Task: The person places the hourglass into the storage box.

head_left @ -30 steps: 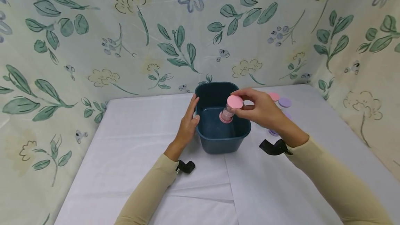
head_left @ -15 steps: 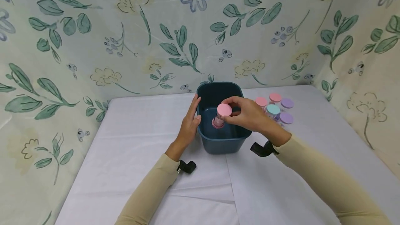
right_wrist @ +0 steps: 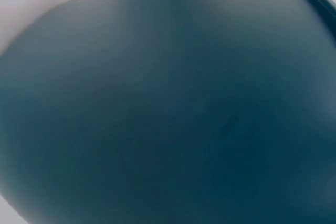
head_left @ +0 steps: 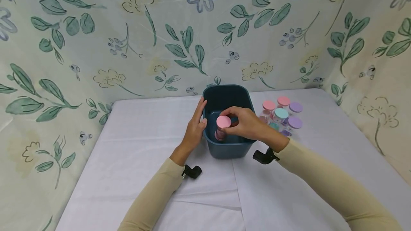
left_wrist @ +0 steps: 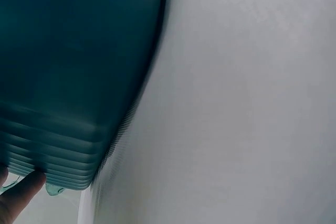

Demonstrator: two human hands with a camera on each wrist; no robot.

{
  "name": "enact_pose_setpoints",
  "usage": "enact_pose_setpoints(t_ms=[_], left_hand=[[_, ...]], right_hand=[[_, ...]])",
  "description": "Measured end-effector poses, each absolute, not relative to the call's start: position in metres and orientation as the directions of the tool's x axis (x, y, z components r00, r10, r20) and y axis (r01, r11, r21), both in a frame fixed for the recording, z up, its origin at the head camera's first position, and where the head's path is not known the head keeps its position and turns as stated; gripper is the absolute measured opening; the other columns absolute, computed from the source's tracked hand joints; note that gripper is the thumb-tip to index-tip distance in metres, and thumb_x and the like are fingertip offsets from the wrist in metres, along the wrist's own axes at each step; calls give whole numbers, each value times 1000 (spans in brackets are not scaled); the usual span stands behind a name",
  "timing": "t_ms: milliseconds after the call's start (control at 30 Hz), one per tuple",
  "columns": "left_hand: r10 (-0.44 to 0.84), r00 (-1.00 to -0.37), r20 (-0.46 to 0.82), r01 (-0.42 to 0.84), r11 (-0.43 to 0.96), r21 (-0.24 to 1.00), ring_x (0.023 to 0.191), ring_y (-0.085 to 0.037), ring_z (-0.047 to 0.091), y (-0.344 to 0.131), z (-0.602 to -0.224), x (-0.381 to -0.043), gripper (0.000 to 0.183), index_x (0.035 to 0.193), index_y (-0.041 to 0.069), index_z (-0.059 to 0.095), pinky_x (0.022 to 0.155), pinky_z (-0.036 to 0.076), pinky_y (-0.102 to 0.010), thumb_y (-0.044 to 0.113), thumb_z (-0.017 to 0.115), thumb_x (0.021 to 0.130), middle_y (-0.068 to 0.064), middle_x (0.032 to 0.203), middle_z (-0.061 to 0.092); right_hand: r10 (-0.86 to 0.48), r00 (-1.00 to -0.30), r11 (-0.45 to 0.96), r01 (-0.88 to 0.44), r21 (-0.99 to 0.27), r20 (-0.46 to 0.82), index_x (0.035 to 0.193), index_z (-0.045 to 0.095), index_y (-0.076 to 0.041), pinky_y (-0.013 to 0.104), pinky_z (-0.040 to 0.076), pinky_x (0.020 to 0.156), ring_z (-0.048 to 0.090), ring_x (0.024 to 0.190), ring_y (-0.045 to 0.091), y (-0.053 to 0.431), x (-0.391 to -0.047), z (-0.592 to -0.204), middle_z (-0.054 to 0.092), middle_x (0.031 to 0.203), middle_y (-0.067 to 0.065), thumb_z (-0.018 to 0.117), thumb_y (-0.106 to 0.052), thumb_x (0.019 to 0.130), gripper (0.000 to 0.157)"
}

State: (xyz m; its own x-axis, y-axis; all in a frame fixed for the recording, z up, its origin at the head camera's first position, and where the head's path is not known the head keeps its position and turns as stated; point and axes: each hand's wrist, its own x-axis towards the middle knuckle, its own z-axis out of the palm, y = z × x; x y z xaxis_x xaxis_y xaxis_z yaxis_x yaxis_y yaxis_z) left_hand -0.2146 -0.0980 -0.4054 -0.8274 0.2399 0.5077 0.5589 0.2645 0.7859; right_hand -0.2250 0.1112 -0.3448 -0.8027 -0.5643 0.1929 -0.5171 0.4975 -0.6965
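A dark teal plastic bin (head_left: 229, 151) stands in the middle of the table in the head view. My left hand (head_left: 193, 127) lies along its left side, fingers extended against the rim; in the left wrist view two fingertips (left_wrist: 26, 188) touch the ribbed wall. My right hand (head_left: 245, 124) reaches over the right rim and pinches a small clear jar with a pink lid (head_left: 223, 122) by its top. The jar is upright inside the bin, near the front left corner, its lower part pinkish. In the right wrist view the bin wall (right_wrist: 168, 103) hides the fingers and jar.
Several small clear jars with pink, turquoise (head_left: 280, 113) and purple (head_left: 295, 122) lids stand grouped on the table right of the bin. A white cloth (head_left: 144, 145) covers the table. Floral fabric (head_left: 135, 45) hangs behind and on the right.
My right hand has moved the pink-lidded jar left, toward me and lower inside the bin. The jars on the right have come into fuller view. My left hand stays at the bin.
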Motion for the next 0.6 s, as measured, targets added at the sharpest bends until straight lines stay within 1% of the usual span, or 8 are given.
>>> enact_pose_setpoints(t_ms=[167, 300, 600], left_hand=[[247, -819, 519, 571, 245, 784, 147, -33, 12, -98, -408, -216, 61, 151, -3, 21, 114, 17, -54, 18, 31, 94, -19, 160, 10], [247, -814, 525, 576, 229, 785, 147, -32, 12, -98, -410, -217, 61, 151, -4, 21, 114, 17, -56, 16, 32, 94, -19, 160, 10], [235, -820, 521, 569, 243, 786, 146, -33, 13, -95, -407, -215, 59, 149, -5, 24, 114, 18, -56, 8, 33, 92, -21, 159, 12]], right_hand=[[-593, -787, 495, -520, -696, 166, 114, 63, -1, 29, 57, 76, 62, 94, 20, 107, -226, -347, 64, 109, 9, 78, -11, 76, 41], [-613, -779, 513, -517, -686, 129, 114, 63, -3, 29, 57, 77, 61, 94, 20, 104, -228, -349, 64, 109, 7, 77, -12, 77, 41], [-646, -754, 556, -571, -604, 119, 111, 65, -4, 39, 54, 85, 57, 94, 19, 101, -228, -355, 62, 109, 6, 77, -16, 76, 39]])
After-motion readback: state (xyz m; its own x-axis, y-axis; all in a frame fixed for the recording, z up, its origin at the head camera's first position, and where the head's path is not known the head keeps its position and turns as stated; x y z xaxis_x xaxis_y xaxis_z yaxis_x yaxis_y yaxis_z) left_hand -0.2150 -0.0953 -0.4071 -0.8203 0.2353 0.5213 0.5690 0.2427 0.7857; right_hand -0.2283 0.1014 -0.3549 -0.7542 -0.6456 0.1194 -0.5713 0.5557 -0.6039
